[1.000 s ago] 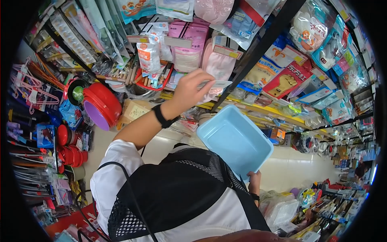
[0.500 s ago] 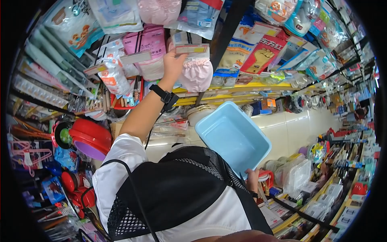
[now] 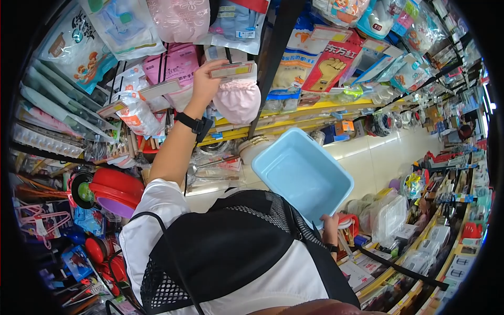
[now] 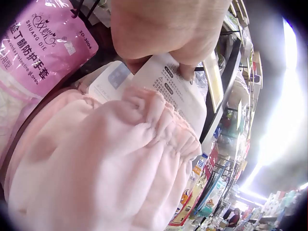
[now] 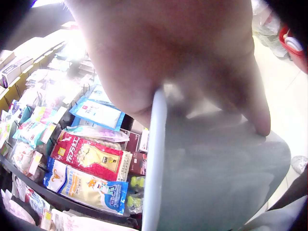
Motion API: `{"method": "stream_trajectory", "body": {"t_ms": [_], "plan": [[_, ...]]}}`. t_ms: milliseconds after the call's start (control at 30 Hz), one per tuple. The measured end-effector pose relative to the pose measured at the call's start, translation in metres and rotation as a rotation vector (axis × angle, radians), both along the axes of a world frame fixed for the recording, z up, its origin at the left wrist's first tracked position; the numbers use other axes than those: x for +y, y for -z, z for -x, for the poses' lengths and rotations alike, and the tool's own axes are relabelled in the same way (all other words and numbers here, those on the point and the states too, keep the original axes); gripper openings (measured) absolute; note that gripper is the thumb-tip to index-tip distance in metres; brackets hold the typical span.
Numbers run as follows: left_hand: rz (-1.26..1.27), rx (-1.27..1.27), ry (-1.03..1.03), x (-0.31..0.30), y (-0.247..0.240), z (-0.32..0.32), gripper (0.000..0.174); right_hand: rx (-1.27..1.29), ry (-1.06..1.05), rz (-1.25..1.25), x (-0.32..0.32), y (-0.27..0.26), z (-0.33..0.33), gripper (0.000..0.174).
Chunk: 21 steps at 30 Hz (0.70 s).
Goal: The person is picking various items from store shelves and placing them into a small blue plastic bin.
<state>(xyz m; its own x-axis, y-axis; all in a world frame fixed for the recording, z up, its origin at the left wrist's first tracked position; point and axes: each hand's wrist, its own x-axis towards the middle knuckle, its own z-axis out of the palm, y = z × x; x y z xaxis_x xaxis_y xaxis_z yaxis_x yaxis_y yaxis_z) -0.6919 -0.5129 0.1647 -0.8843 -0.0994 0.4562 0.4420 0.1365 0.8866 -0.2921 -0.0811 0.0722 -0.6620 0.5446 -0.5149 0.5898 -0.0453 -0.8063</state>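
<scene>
In the head view my left hand (image 3: 206,81) is raised to the rack, at the top of a gathered pink cloth item (image 3: 237,102), beside a price-tag holder (image 3: 232,70). The left wrist view shows this hand (image 4: 168,29) pinching the white printed card (image 4: 171,89) above the pink cloth (image 4: 110,159); some of its fingers are hidden. My right hand (image 3: 330,230) grips the near edge of a light blue basin (image 3: 304,176). Close up, the right hand (image 5: 178,53) has its fingers over the wall of the basin (image 5: 211,173), whose inside looks bare in the head view.
Pink glove packs (image 3: 170,68) hang left of the pink cloth, and a red glove pack (image 3: 332,65) hangs beyond a black post (image 3: 275,52). Red basins (image 3: 115,186) stand at the left. Stacked clear boxes (image 3: 388,218) and shelves line the lower right; tiled floor (image 3: 375,163) lies between.
My left hand has moved from in front of the rack, where it pinched a small card, up against the tag holder at the pink cloth. The head view has turned; the right hand still grips the basin.
</scene>
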Motion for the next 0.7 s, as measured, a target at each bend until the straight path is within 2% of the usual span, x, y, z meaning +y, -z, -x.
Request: {"method": "stream_trajectory", "body": {"t_ms": [33, 100, 133, 200, 467, 533, 667, 700], "plan": [[-0.001, -0.008, 0.008, -0.001, -0.002, -0.001, 0.039, 0.001, 0.0, -0.001, 0.0, -0.001, 0.0, 0.038], [0.186, 0.041, -0.074, -0.002, -0.004, -0.002, 0.041, -0.013, 0.011, -0.003, 0.002, -0.001, 0.001, 0.038], [0.187, 0.031, -0.061, -0.003, -0.002, 0.001, 0.041, -0.027, -0.012, -0.025, 0.003, 0.001, 0.002, 0.036], [-0.067, -0.025, 0.05, -0.003, 0.0, 0.004, 0.039, -0.054, -0.023, -0.045, 0.005, 0.003, 0.0, 0.035], [0.057, 0.033, 0.022, -0.016, 0.012, 0.022, 0.037, -0.016, 0.053, -0.01, -0.004, 0.008, -0.007, 0.035], [0.218, 0.135, -0.025, -0.013, 0.001, 0.027, 0.032, -0.021, 0.06, 0.005, -0.004, 0.014, -0.005, 0.036], [0.298, 0.303, -0.084, -0.02, 0.016, 0.047, 0.028, 0.025, 0.081, -0.003, -0.006, 0.029, -0.01, 0.037], [0.459, 0.385, -0.213, -0.02, 0.015, 0.051, 0.027, 0.027, 0.081, 0.006, -0.008, 0.029, -0.01, 0.038]]}}
